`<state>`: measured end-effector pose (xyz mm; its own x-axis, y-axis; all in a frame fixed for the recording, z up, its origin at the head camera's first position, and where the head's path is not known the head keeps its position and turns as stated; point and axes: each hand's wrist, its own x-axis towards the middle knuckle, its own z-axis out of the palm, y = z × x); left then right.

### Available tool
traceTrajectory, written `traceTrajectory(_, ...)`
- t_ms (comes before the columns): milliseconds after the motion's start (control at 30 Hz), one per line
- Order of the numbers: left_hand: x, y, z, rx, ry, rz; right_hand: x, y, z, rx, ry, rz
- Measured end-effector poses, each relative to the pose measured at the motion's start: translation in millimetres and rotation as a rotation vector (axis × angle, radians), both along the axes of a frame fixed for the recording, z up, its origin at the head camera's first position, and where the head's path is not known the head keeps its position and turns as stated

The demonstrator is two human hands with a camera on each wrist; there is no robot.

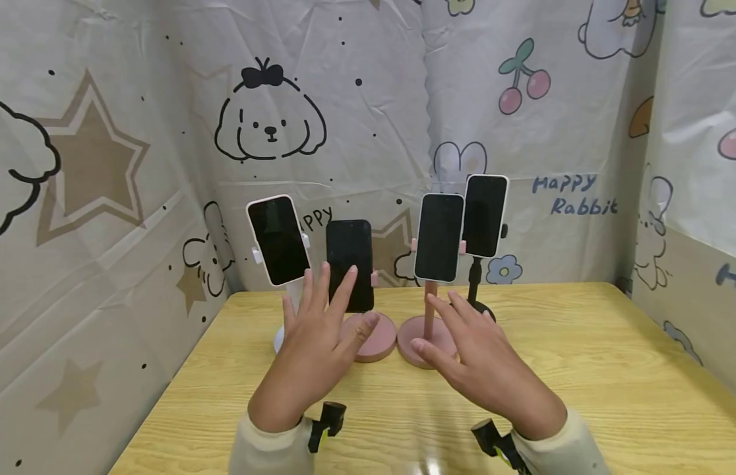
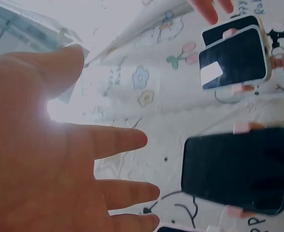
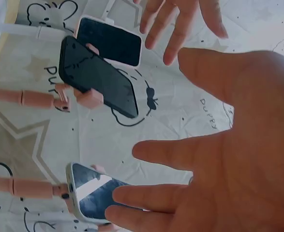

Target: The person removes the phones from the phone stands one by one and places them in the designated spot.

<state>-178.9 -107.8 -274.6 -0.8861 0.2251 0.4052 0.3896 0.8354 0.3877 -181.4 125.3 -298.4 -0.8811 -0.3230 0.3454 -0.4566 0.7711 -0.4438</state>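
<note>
Both bare hands hover palm-forward above the table, fingers spread and holding nothing. My left hand (image 1: 320, 346) is before a black phone (image 1: 349, 239) in a pink holder; the left wrist view shows a gap between fingertips and phone. Left of it, a white-edged phone (image 1: 277, 237) leans in a white holder. My right hand (image 1: 483, 359) is nearest a pale-edged phone (image 1: 439, 234) on a pink stand (image 1: 429, 320). In the right wrist view, its fingers overlap that phone (image 3: 91, 193); contact cannot be told. Behind stands another white-edged phone (image 1: 485, 214) on a black stand (image 1: 475, 280).
The stands rest near the back of a wooden table (image 1: 570, 356). Two round pink bases (image 1: 376, 343) sit side by side, and a white base (image 1: 279, 340) is partly hidden by my left hand. Printed cloth (image 1: 368, 125) hangs behind and at both sides.
</note>
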Motion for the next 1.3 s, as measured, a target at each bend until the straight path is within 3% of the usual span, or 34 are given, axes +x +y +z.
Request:
traceTrajectory(333, -5.0, -29.2, 3.0, 0.144, 0.059, 0.036, -0.5, -26, -7.5, -0.112, 0.019, 0.051)
traceTrajectory(633, -16.8, -52.2, 0.9, 0.312, 0.132, 0.154, -5.2, -55, -13.0, -0.146, -0.006, 0.151)
traceTrajectory(800, -26.6, -58.8, -4.4, 0.448, 0.158, 0.179, -12.8, -66, -11.8, -0.181, -0.029, 0.154)
traceTrajectory(967, -38.3, -57.8, -13.1, 0.535, 0.115, 0.139, -26.1, -68, -14.2, -0.226, -0.061, 0.112)
traceTrajectory(1300, -51.7, -55.1, -23.1, 0.621, -0.062, 0.093, -50.0, -76, -22.1, -0.383, -0.119, 0.080)
